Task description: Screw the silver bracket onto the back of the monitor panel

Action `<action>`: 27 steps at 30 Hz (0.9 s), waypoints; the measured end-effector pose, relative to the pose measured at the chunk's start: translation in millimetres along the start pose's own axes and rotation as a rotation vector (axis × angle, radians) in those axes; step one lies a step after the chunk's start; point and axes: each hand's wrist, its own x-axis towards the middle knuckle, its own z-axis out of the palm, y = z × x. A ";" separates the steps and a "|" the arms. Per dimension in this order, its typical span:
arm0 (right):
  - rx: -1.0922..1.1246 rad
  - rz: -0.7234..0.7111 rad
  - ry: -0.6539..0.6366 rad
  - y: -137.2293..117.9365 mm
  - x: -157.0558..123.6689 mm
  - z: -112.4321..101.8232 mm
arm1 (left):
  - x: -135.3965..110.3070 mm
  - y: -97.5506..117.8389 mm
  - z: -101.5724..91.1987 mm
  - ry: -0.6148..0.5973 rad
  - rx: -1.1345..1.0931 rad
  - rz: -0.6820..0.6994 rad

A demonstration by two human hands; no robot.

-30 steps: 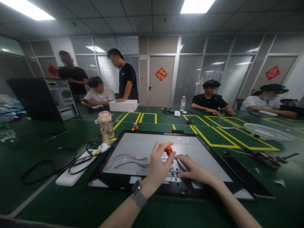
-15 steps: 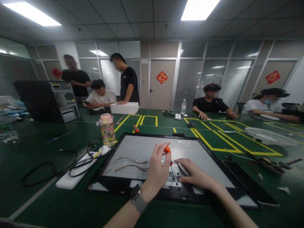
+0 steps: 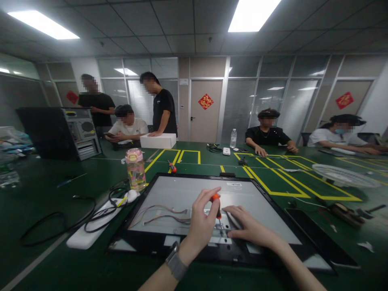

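A flat display panel (image 3: 169, 190) with a black frame lies face-flat on the green table in front of me. My left hand (image 3: 203, 214), with a watch on its wrist, is closed around the orange and black handle of a screwdriver (image 3: 218, 211). The screwdriver stands nearly upright, its shaft pointing down at a metal bracket (image 3: 224, 222) near the panel's lower edge. Beside the bracket, my right hand (image 3: 250, 226) rests with fingers apart, thumb close to the screwdriver's tip. Thin cables (image 3: 163, 214) run over the panel left of the hands. The exact tip contact is too small to tell.
Left of the panel are a power strip (image 3: 86, 232) with black cable and a pink-lidded bottle (image 3: 136, 171). Another screwdriver (image 3: 172, 167) lies behind it. A long black piece (image 3: 321, 236) is at right. A computer case (image 3: 42, 133) and several people are around the table.
The view has tilted slightly, so the scene sits lower. The fingers of my left hand have shifted on the screwdriver's handle. My right hand stays in place on the panel.
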 end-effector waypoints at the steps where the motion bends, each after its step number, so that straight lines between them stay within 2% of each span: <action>1: 0.000 0.001 0.002 -0.6 -0.2 -0.2 | 0.1 0.6 -0.1 0.008 0.004 0.006; 7: 0.016 0.029 0.000 -4.8 -1.6 -1.8 | 1.4 5.9 -3.5 -0.026 -0.088 -0.044; 13: 0.027 0.034 -0.001 -5.7 -1.8 -1.4 | 3.6 3.9 -3.5 0.044 -0.045 -0.055; 17: 0.022 0.036 0.007 -4.4 -1.2 0.1 | 3.1 4.9 -4.2 -0.024 -0.110 -0.083; 23: 0.024 0.036 0.008 -5.4 -0.6 0.2 | -0.6 1.5 -2.8 -0.012 -0.010 0.026; 27: 0.023 0.035 0.008 -5.7 -0.3 -0.1 | -1.9 1.6 -2.5 -0.052 -0.056 0.005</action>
